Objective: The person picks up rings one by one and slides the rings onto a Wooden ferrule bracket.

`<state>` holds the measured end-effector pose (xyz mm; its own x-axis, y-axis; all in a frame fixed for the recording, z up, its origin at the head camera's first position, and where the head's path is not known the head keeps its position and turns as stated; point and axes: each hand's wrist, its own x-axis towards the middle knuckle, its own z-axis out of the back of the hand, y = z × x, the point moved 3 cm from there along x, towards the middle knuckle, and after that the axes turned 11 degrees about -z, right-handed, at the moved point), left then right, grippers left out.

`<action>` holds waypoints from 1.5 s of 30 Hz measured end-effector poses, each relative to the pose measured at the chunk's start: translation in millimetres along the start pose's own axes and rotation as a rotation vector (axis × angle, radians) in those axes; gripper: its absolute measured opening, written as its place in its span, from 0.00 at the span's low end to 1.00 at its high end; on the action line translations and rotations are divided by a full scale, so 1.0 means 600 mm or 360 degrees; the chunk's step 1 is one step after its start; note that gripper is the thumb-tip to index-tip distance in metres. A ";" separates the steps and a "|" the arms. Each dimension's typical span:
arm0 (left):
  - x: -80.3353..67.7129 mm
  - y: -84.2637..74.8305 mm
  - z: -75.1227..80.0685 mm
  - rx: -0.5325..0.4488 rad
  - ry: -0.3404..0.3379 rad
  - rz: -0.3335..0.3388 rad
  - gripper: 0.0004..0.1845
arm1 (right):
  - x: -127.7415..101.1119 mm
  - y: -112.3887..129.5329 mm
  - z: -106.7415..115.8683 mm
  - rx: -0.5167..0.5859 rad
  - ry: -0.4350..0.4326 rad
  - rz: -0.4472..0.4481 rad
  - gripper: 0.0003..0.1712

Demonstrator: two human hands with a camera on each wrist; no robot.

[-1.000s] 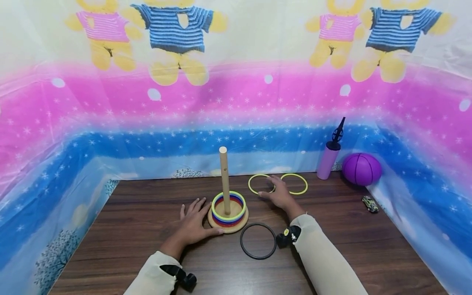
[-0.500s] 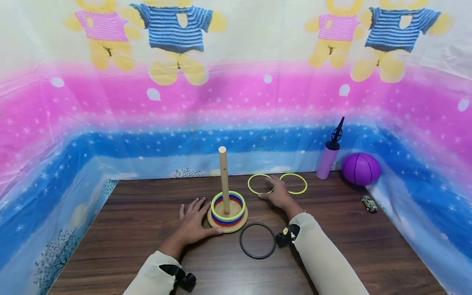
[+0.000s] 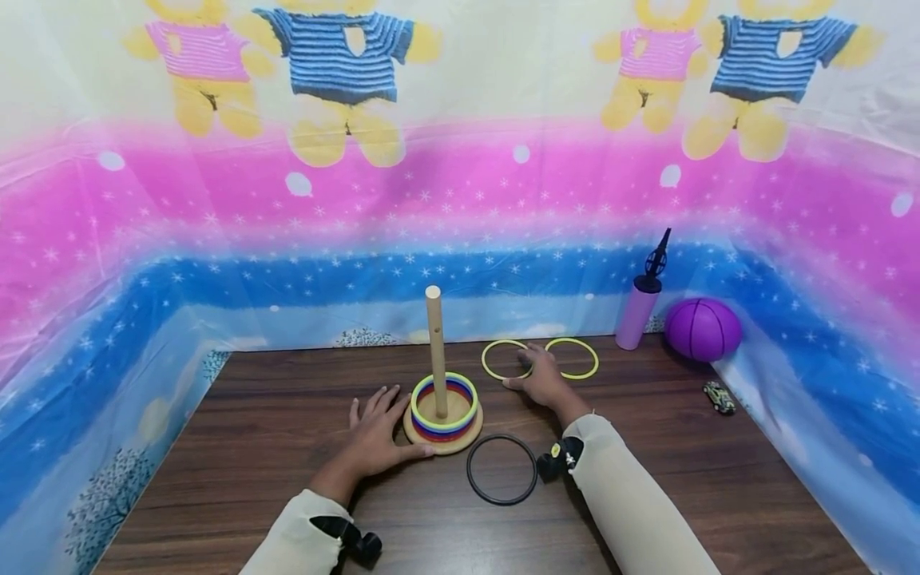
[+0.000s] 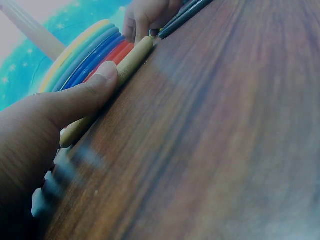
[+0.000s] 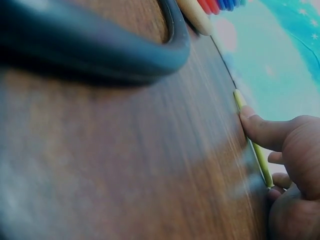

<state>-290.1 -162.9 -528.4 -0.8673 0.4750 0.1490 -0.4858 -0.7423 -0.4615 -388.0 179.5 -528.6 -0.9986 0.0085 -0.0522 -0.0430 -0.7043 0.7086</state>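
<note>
The left hand (image 3: 376,435) lies flat on the dark wood surface (image 3: 273,447), fingers straight, thumb pressed against the wooden base (image 3: 444,435) of the ring stand, where coloured rings (image 3: 445,399) are stacked round the peg (image 3: 435,350). The right hand (image 3: 542,379) rests with fingers lightly spread on the nearer of two yellow rings (image 3: 503,359), touching its rim; the second yellow ring (image 3: 575,357) lies just beside. A black ring (image 3: 501,469) lies between the forearms. At the far right corner stand a purple pump (image 3: 642,307) and purple ball (image 3: 702,328), a toy car (image 3: 719,397) near the edge. Printed curtain (image 3: 460,176) walls three sides; the left of the surface lies open
</note>
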 end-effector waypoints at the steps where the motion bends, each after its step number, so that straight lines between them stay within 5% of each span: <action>1: 0.000 0.000 0.000 -0.0003 0.0000 0.0001 0.60 | -0.001 0.000 0.000 -0.0007 -0.0002 0.0001 0.41; 24: -0.004 0.000 0.000 -0.0017 0.0002 0.0001 0.59 | -0.003 -0.001 -0.007 -0.0053 -0.0019 -0.0041 0.41; 45: -0.001 -0.002 0.001 -0.0003 -0.0003 0.0003 0.60 | -0.026 0.014 0.014 0.0351 -0.0083 0.0123 0.43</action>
<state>-289.2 -162.3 -527.6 -0.8683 0.4729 0.1497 -0.4841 -0.7422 -0.4634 -372.8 179.5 -515.7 -0.9992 0.0013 0.0407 0.0337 -0.5322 0.8460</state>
